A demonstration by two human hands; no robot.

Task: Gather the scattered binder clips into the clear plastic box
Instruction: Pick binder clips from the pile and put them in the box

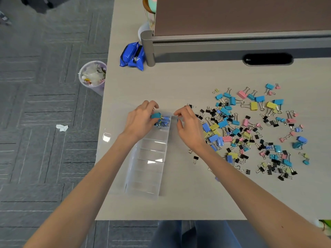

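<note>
A clear plastic box (149,173) with several compartments lies on the desk, long side running away from me. Its far compartment holds several blue binder clips (164,121). My left hand (138,120) is over that compartment and pinches a teal binder clip (156,115). My right hand (188,127) hovers at the box's far right corner with fingers loosely curled; I see nothing in it. A scatter of blue, yellow, pink and black binder clips (250,129) covers the desk to the right.
The box's clear lid (105,138) lies left of it at the desk's left edge. A blue packet (132,56) sits by the grey partition post (147,49). A bin (93,76) stands on the floor, left of the desk.
</note>
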